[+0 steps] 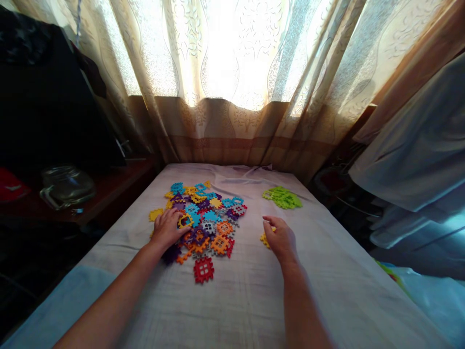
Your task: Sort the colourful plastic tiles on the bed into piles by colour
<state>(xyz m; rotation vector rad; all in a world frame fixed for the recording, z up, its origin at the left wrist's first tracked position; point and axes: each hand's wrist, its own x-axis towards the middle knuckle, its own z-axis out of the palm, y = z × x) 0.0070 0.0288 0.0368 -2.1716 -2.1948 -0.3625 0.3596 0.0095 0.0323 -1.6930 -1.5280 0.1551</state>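
Note:
Several plastic toy tiles with toothed edges lie in a mixed heap (210, 215) left of centre, in blue, purple, orange, yellow, grey and red. My left hand (167, 228) rests at the heap's left side, its thumb and fingers closed around a yellow square tile (185, 221) with an open middle. My right hand (281, 240) is loosely curved over a few yellow tiles (265, 240) on the sheet, which it partly covers. Its thumb and forefinger look slightly apart, with no tile visibly held. A red window tile (204, 270) lies nearest to me, at the heap's front.
A pile of lime-green tiles (282, 198) sits at the back right of the pale sheet (250, 291). Behind hangs a patterned curtain (225, 116). A dark screen (54, 102) stands on the left, and clothes (417, 116) hang on the right.

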